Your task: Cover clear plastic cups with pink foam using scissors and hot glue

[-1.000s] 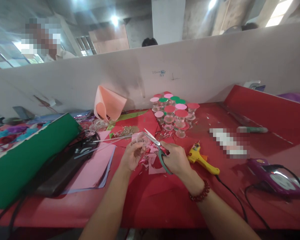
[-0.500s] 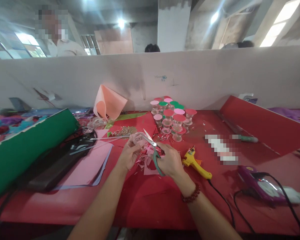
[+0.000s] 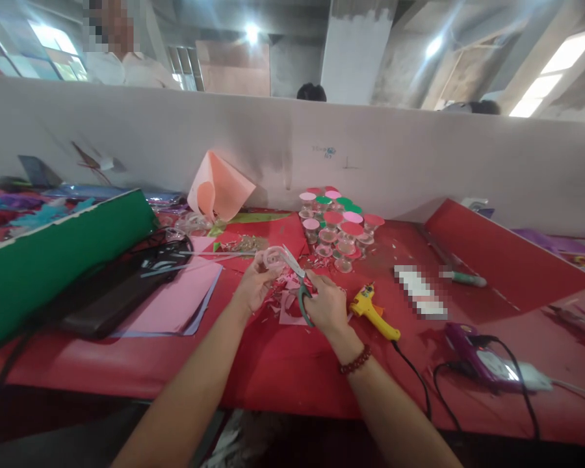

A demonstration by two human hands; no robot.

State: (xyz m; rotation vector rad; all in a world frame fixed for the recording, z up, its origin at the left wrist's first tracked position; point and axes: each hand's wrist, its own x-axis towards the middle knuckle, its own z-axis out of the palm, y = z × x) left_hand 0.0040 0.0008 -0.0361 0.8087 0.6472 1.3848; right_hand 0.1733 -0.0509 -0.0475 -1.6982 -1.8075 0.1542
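My left hand pinches a small clear plastic piece with a round, pinkish rim, held up above the table. In my right hand is a pair of scissors with dark green handles, its blades pointing up and left at the edge of the clear piece. Whether the blades touch it I cannot tell. Below both hands lie pink paper scraps and a pink sheet with a rounded cut-out. Behind them stand several clear spool-shaped pieces topped with red, pink and green discs.
A yellow glue gun lies right of my right hand, its cord running forward. Farther right is a purple power strip. Pink sheets and a black case lie left. A wall board stands behind; people are beyond it.
The view has shifted and tilted a little. My left hand still holds the clear piece and my right hand the scissors, with the blades nearer the piece's right edge.
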